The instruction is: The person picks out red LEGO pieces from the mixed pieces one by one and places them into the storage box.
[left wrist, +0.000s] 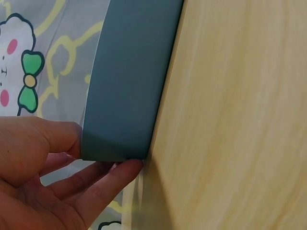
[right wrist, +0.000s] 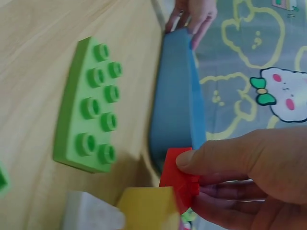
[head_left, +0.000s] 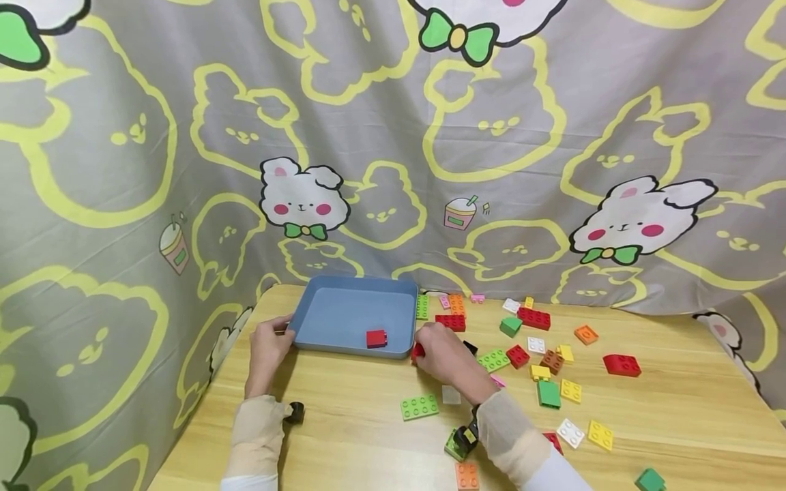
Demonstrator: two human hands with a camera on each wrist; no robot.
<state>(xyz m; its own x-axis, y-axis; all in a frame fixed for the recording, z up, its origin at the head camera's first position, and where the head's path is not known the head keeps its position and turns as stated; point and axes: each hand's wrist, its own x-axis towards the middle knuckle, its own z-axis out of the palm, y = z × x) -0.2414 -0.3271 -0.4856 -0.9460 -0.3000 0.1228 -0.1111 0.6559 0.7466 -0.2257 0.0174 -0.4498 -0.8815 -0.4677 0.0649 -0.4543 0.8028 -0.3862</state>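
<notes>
A blue-grey tray (head_left: 338,310) lies at the back left of the table, with a red toy brick (head_left: 376,339) inside near its front right. My left hand (head_left: 268,351) grips the tray's left end; in the left wrist view the thumb is at the rim and the fingers touch the lower edge of the tray wall (left wrist: 129,86). Just outside the tray's front right corner, my right hand (head_left: 445,351) pinches another red brick (right wrist: 175,175) between thumb and fingers. A green eight-stud brick (right wrist: 86,110) lies near it on the table.
Many loose bricks are spread over the right of the table, among them a long red brick (head_left: 534,318), a dark green brick (head_left: 549,394) and an orange brick (head_left: 467,476). A patterned curtain (head_left: 381,136) hangs behind the table and along its left side.
</notes>
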